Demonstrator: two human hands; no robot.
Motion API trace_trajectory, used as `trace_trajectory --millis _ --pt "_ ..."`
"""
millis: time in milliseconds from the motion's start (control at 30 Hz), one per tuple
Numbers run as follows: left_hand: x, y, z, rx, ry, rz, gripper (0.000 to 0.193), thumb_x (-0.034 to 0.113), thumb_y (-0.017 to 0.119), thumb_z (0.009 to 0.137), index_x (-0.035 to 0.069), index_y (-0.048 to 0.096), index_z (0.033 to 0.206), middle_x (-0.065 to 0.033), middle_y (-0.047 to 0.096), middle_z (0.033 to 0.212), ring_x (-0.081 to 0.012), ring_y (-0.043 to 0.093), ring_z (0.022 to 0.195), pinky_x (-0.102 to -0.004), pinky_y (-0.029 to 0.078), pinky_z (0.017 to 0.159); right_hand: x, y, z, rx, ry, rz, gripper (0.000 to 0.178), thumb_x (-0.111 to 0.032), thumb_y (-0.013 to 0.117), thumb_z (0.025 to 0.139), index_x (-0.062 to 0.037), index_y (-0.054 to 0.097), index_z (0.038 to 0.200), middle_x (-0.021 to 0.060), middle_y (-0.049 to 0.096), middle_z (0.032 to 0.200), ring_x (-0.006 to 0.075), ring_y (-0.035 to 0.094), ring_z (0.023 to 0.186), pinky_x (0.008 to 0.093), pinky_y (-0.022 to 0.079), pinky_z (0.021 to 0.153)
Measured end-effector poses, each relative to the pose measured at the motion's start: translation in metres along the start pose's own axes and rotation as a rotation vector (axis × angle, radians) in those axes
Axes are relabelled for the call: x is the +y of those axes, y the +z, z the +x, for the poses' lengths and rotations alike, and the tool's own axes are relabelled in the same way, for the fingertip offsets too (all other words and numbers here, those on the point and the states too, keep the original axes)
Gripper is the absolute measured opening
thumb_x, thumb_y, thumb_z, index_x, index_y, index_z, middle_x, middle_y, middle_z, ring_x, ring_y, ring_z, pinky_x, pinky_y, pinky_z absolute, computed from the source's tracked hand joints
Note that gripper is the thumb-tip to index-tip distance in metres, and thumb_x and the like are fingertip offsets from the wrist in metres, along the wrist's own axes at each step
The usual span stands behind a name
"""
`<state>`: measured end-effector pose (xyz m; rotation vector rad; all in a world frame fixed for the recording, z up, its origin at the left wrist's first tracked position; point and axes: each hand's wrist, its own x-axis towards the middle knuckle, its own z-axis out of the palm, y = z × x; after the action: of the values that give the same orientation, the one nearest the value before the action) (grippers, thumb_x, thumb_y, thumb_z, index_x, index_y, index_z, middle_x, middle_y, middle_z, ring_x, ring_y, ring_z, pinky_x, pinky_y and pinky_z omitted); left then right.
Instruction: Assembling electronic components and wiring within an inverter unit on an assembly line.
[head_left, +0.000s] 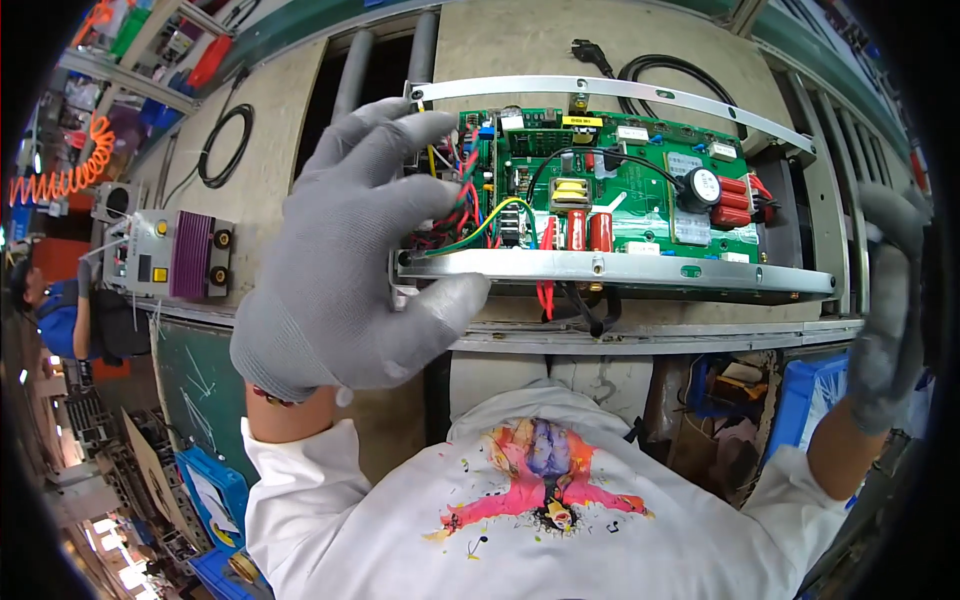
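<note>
The green board (640, 207) sits in its metal frame (640, 268) on the tabletop (500, 45), at two o'clock. My left hand (345, 250), at ten o'clock, has its fingers spread wide around the frame's near end, by the wires (471, 190). My right hand (885, 300), at three o'clock, is side-on, so I can't tell about its fingers. I think I should grip only metal and not tug wires. The yellow label (581, 121) looks too tiny to read.

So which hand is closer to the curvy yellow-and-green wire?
The left. The left hand is spread at the left end of the circuit board unit, just beside the yellow-and-green wire. The right hand is farther off, beyond the unit's right end.
</note>
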<state>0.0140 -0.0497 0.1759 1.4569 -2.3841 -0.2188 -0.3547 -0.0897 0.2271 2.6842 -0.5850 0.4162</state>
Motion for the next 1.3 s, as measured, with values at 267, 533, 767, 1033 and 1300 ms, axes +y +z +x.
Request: trace_trajectory --millis 267,533,767,1033,1300 --pt "-0.022 0.012 0.022 -0.064 0.059 -0.214 0.034 0.028 0.063 0.075 -0.001 0.069 0.093 -0.0228 0.044 0.14 -0.0424 0.026 0.136 -0.0509 0.016 0.111 -0.034 0.055 0.093 0.092 0.317 0.695 0.023 -0.005 0.045 0.092 0.0025 0.061 0.107 0.0101 0.06 0.095 0.0139 0.058 0.085 0.0238 0.045 0.074" --pt "-0.025 0.008 0.028 -0.117 0.091 -0.14 0.033 0.031 0.072 0.073 0.0 0.071 0.085 -0.0209 0.041 0.143 -0.0396 0.025 0.137 -0.0493 0.016 0.113 -0.054 0.053 0.13 0.241 0.505 0.817 0.019 -0.009 0.048 0.092 0.0011 0.058 0.105 0.0109 0.062 0.09 0.0144 0.061 0.078 0.0265 0.05 0.069" --pt "-0.033 0.015 0.03 -0.091 0.086 -0.274 0.022 0.02 0.071 0.068 0.001 0.069 0.079 -0.0217 0.041 0.143 -0.0393 0.027 0.137 -0.0481 0.015 0.112 -0.058 0.063 0.138 0.547 0.592 0.858 0.016 -0.01 0.047 0.093 -0.0016 0.053 0.106 0.0158 0.064 0.089 0.0189 0.066 0.071 0.0309 0.057 0.063" --pt "-0.051 0.019 0.031 -0.07 0.235 -0.376 0.023 0.015 0.065 0.066 0.001 0.069 0.084 -0.0238 0.039 0.144 -0.0408 0.026 0.137 -0.0515 0.013 0.112 -0.069 0.065 0.126 0.572 0.915 1.108 0.01 -0.007 0.046 0.091 0.002 0.048 0.096 0.0204 0.064 0.079 0.0198 0.069 0.063 0.0268 0.061 0.054" --pt "-0.054 0.008 0.037 -0.133 0.396 -0.353 0.025 0.015 0.069 0.069 0.003 0.07 0.09 -0.0251 0.037 0.145 -0.0384 0.03 0.136 -0.0499 0.017 0.111 -0.066 0.067 0.153 0.434 1.393 1.047 0.007 -0.003 0.047 0.085 0.0017 0.05 0.089 0.0182 0.062 0.073 0.0183 0.065 0.055 0.0254 0.056 0.048"
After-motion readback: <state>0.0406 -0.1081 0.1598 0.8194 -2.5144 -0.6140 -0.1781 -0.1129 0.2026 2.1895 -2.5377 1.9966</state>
